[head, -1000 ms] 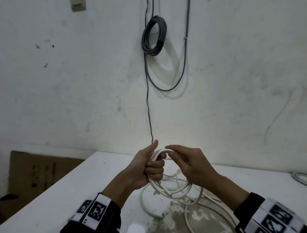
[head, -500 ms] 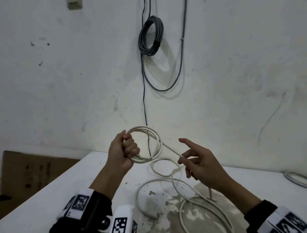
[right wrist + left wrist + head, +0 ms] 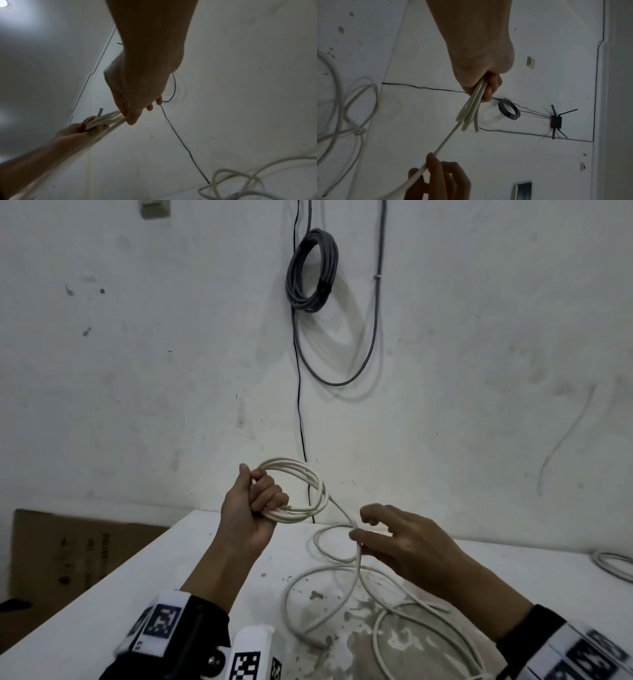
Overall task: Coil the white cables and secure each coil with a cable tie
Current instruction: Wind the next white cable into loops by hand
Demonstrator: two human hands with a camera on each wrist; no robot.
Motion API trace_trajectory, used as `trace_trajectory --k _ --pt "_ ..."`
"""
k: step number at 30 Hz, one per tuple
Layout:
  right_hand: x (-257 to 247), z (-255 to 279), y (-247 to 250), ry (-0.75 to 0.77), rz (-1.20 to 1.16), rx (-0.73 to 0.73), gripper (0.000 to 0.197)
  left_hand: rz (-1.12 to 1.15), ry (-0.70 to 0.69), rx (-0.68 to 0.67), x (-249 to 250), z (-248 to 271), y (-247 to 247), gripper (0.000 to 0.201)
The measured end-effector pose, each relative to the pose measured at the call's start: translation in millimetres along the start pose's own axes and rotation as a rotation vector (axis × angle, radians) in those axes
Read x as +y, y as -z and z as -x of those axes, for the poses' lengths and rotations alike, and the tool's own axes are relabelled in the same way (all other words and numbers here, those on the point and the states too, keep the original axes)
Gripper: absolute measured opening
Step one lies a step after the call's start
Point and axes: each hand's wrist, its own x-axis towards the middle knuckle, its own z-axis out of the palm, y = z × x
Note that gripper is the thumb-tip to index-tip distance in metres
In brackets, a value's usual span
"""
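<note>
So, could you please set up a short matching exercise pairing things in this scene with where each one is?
Things:
1. white coil
2. grey cable bundle
3. loose white cable
4. cardboard

Places:
a. lying on the white table
b. gripped in the left hand
c. beyond the table's left edge
d. hanging on the wall

Pairs: 1-b, 2-d, 3-a, 4-c

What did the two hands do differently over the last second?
The hands parted: the left hand lifted the white coil up and left, and the right hand let go of it, sliding down the loose strand. The left hand's grip and the gray wall coil stayed.
</note>
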Motion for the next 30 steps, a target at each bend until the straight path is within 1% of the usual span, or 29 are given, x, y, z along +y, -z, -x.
trace_trajectory --k 3,6,8,10,13,15,17,19,21,23,24,26,27,28,29,30 --pt "0 -4 -1 -0.008 0.01 0.062 0.021 -0.02 0.027 -0.058 -4 4 -3 0.04" --pt "-4 -8 -5 -0.11 -0.122 0.129 0.027 -0.034 0.05 -0.108 -9 7 -5 0.038" --pt "-7 -11 -9 -0.177 -0.204 0.161 0.032 -0.071 0.038 -0.13 -14 9 -6 0.038" --pt "-11 -14 -12 -0.212 -0.253 0.178 0.037 -0.095 0.008 -0.132 -17 12 -7 0.041" --pt "-16 -21 -12 -0.305 -0.359 0.231 0.043 -0.052 -0.01 -0.111 -22 16 -6 0.045" --pt "-19 -23 -12 -0.344 -0.381 0.262 0.043 -0.011 -0.009 -0.114 -23 16 -6 0.046" --pt "-22 -23 -16 -0.346 -0.38 0.263 0.037 0.009 0.003 -0.14 -24 16 -5 0.049" --pt "-27 -22 -20 -0.359 -0.408 0.268 0.03 0.013 0.024 -0.181 -25 18 -4 0.059" --pt "-34 -22 -22 -0.404 -0.471 0.287 0.028 0.036 0.055 -0.229 -26 20 -3 0.068" --pt "-41 -20 -20 -0.427 -0.527 0.295 0.029 0.057 0.099 -0.27 -25 21 -1 0.067" --pt "-42 -18 -18 -0.441 -0.556 0.299 0.033 0.051 0.13 -0.287 -23 21 -2 0.063" --pt "-39 -14 -11 -0.543 -0.665 0.311 0.05 0.042 0.223 -0.302 -20 17 2 0.06" --pt "-38 -14 -7 -0.637 -0.761 0.311 0.058 0.059 0.297 -0.341 -21 14 7 0.061" --pt "-36 -15 -4 -0.749 -0.886 0.293 0.063 0.096 0.383 -0.407 -22 13 11 0.064" --pt "-36 -18 -3 -0.858 -1.028 0.258 0.062 0.123 0.453 -0.473 -24 13 13 0.066" --pt "-37 -21 -4 -0.956 -1.163 0.224 0.056 0.106 0.481 -0.489 -27 15 14 0.066"
